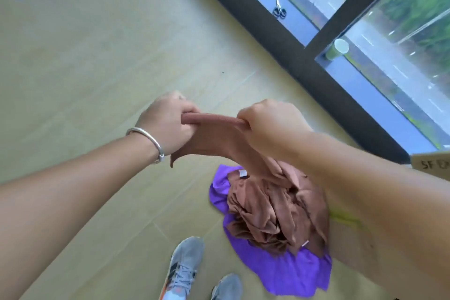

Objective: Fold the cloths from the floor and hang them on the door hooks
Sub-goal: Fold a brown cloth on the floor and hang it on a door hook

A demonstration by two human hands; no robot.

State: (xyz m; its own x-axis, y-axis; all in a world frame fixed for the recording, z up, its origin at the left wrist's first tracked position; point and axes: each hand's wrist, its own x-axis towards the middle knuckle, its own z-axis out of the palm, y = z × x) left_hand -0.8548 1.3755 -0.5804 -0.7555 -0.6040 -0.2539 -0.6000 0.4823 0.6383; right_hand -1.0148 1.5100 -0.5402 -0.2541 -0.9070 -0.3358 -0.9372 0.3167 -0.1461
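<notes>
With my left hand [168,120] and right hand [270,124] both closed tight on the soft brown cloth [272,209], I should lift it high and shake it flat before folding.

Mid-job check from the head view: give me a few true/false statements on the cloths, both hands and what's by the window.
1. Both hands hold the brown cloth. True: left hand and right hand each have a closed grip on its top edge.
2. The purple cloth is lifted. False: it lies on the floor under the brown one.
3. Scissors lie on the window ledge. True.
4. The bracelet is on the right wrist. False: left wrist.
</notes>
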